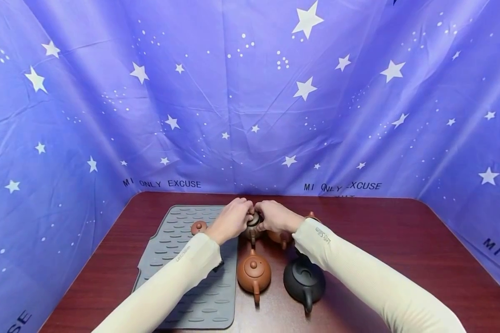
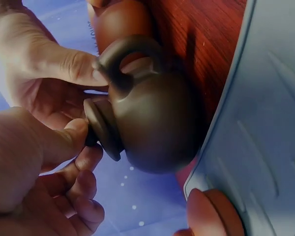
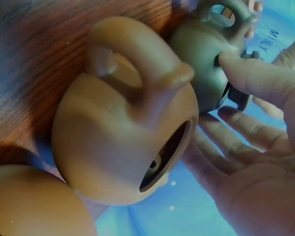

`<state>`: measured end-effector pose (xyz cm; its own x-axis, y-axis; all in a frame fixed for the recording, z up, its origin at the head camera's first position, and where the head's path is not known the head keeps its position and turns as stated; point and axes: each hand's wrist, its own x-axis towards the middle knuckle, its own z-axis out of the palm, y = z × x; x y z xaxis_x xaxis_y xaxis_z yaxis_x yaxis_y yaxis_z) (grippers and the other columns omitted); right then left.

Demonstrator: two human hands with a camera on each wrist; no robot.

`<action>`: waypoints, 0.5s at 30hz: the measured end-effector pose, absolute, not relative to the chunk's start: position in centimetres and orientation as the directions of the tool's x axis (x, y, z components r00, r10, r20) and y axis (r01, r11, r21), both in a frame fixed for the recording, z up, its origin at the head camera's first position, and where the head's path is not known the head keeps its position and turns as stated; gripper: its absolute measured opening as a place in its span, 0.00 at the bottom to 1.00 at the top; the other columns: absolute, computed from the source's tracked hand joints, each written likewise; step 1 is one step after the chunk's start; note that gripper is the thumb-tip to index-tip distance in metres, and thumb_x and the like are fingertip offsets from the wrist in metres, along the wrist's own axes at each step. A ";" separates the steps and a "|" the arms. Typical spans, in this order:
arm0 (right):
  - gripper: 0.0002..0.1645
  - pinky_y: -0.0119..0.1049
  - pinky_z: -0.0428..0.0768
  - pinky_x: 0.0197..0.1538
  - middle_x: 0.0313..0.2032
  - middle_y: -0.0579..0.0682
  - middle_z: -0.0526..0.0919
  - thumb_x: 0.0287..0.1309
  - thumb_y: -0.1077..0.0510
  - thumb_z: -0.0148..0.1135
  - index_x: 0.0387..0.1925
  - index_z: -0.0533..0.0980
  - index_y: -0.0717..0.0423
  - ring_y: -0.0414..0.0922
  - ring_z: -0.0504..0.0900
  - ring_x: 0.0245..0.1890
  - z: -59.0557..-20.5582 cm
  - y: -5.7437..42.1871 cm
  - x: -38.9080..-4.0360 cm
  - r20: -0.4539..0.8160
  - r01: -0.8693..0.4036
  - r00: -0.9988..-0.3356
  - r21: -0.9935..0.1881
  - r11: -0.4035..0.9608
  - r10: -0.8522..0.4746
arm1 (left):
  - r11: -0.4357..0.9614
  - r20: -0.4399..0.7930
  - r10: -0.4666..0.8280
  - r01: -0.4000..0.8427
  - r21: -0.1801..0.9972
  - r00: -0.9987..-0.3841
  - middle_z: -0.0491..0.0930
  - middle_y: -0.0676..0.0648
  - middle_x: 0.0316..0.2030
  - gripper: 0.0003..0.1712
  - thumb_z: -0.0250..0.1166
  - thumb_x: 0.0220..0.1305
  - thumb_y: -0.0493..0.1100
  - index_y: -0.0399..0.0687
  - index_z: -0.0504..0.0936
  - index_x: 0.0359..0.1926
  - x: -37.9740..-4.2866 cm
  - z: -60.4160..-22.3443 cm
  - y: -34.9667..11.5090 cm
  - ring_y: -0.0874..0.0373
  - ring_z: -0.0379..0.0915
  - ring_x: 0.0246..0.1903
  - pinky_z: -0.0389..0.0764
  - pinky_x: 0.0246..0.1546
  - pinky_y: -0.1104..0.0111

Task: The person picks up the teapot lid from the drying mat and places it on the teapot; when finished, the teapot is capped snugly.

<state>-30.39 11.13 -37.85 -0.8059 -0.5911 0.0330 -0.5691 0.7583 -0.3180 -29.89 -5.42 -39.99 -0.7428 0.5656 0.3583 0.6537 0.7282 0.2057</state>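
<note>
A dark brown teapot stands at the right edge of the grey mat. My left hand pinches the knob of its lid between thumb and fingertips. That lid sits tilted at the teapot's mouth. My right hand holds the teapot's body, its thumb by the handle and the fingers on the far side, as the right wrist view shows. Close beside this hand is an orange-brown teapot with an uncovered mouth, partly hidden by the hand and sleeve in the head view.
Nearer to me stand a lidded orange-brown teapot and a black teapot. A reddish-brown lid lies on the mat, and a small dark thing shows by my left cuff. A starry blue cloth hangs behind the table.
</note>
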 end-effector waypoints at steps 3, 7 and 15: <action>0.16 0.38 0.71 0.35 0.24 0.46 0.75 0.41 0.60 0.75 0.32 0.76 0.56 0.44 0.71 0.28 -37.6 11.1 -30.4 0.025 -0.551 -0.818 -0.320 0.771 -0.574 | 0.754 0.325 0.558 0.630 0.186 -0.764 0.71 0.53 0.28 0.04 0.65 0.58 0.36 0.46 0.77 0.30 -30.2 -40.0 -5.1 0.56 0.68 0.33 0.71 0.35 0.66; 0.14 0.37 0.70 0.32 0.21 0.44 0.72 0.42 0.62 0.74 0.29 0.75 0.56 0.44 0.70 0.26 -37.8 11.1 -30.3 0.015 -0.542 -0.823 -0.320 0.777 -0.567 | 0.765 0.303 0.547 0.613 0.197 -0.780 0.71 0.52 0.28 0.04 0.65 0.57 0.36 0.47 0.78 0.29 -30.1 -40.0 -4.8 0.55 0.69 0.33 0.72 0.35 0.66; 0.19 0.39 0.74 0.43 0.32 0.50 0.81 0.45 0.61 0.73 0.41 0.79 0.59 0.46 0.78 0.37 -37.5 11.7 -30.2 -0.017 -0.504 -0.840 -0.349 0.790 -0.543 | 0.733 0.357 0.559 0.647 0.208 -0.748 0.75 0.51 0.32 0.06 0.66 0.58 0.39 0.45 0.80 0.37 -29.8 -40.0 -6.1 0.55 0.71 0.36 0.73 0.40 0.65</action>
<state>-30.23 11.70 -37.53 -0.8399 -0.5426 -0.0168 -0.5036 0.7904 -0.3488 -29.77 -6.07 -39.99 -0.7483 0.5593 0.3567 0.6472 0.7334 0.2077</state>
